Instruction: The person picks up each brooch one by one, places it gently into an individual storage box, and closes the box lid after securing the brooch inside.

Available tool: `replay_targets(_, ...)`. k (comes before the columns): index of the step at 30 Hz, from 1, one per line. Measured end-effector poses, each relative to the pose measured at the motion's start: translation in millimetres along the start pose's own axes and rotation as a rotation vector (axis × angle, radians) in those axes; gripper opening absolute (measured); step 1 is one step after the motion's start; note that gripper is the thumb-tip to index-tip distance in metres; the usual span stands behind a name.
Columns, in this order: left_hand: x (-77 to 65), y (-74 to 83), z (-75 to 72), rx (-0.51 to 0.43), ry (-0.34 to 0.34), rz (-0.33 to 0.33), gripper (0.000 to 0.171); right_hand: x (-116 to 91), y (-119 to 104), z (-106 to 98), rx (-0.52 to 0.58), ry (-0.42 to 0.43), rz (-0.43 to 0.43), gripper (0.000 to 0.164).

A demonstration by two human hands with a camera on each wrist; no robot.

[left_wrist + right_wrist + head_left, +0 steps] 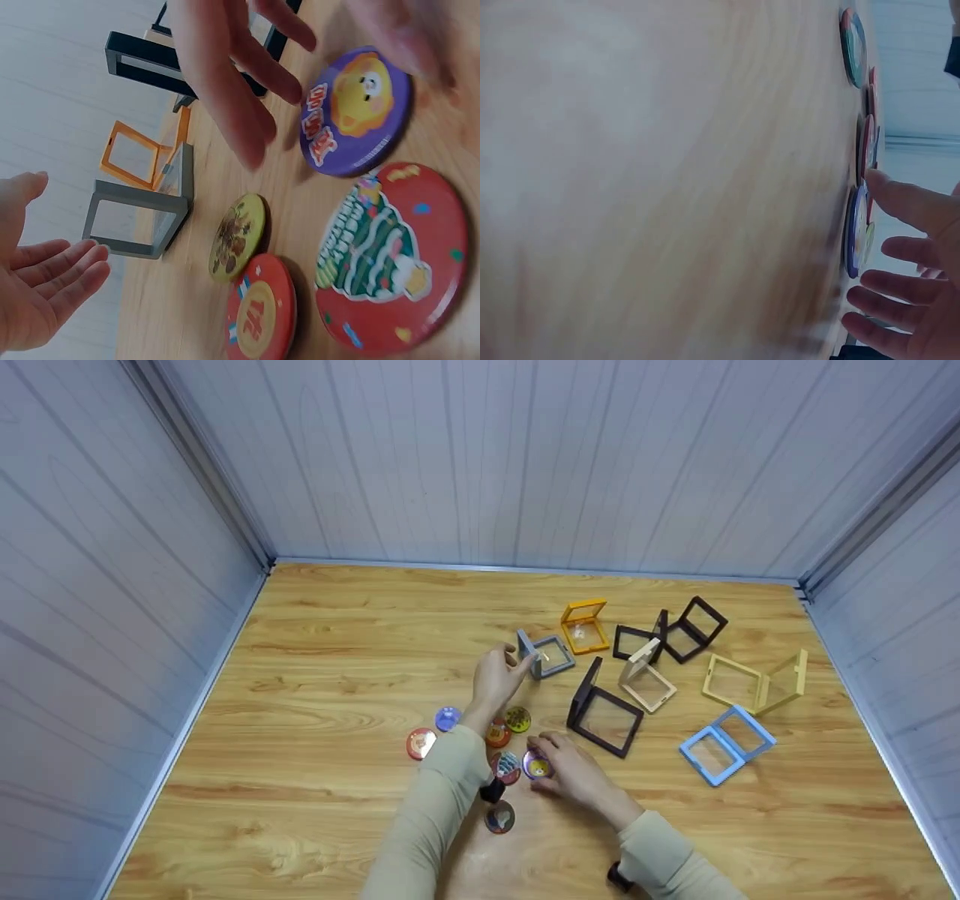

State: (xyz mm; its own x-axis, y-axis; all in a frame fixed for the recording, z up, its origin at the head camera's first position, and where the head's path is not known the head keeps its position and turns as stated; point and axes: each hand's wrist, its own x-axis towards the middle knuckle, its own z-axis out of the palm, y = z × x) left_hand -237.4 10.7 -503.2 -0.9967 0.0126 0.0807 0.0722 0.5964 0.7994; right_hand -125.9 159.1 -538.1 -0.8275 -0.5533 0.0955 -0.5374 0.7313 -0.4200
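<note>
My left hand (495, 682) is beside the standing lid of a grey hinged display frame (526, 643), its fingers loosely extended. In the left wrist view the palm shows bare, and contact with the frame cannot be made out. My right hand (574, 769) spreads its fingers and thumb around a round purple badge (358, 112) with a yellow cartoon animal, which lies flat on the table. Close by lie a red Christmas-tree badge (386, 262), a red badge with a gold centre (262, 311) and a yellow-green badge (238, 238).
More badges, one blue-violet (448, 718), one red (420, 743), one dark (499, 817), lie around the left forearm. Hinged frames stand open to the right: orange (589, 650), several dark ones (576, 706), cream (660, 705), yellow (763, 694), blue (715, 780). Pale panels wall the table.
</note>
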Motion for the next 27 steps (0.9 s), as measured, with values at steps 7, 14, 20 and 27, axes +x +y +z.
replay_targets(7,9.7,4.1,7.4,-0.022,-0.031,-0.072,0.044,4.4,0.8,-1.4,-0.024,-0.028,-0.012,0.057)
replay_targets(14,15.5,9.4,13.2,-0.004,-0.044,-0.129,0.043,6.2,-0.6,-2.5,-0.038,-0.050,-0.009,0.053)
replay_targets(20,19.9,13.4,18.5,0.043,-0.018,-0.131,0.036,8.5,-0.7,-1.1,-0.036,-0.062,0.012,0.051)
replay_targets(27,23.4,15.5,24.0,0.069,-0.017,-0.164,0.035,6.4,0.1,2.0,-0.033,-0.013,0.005,0.046)
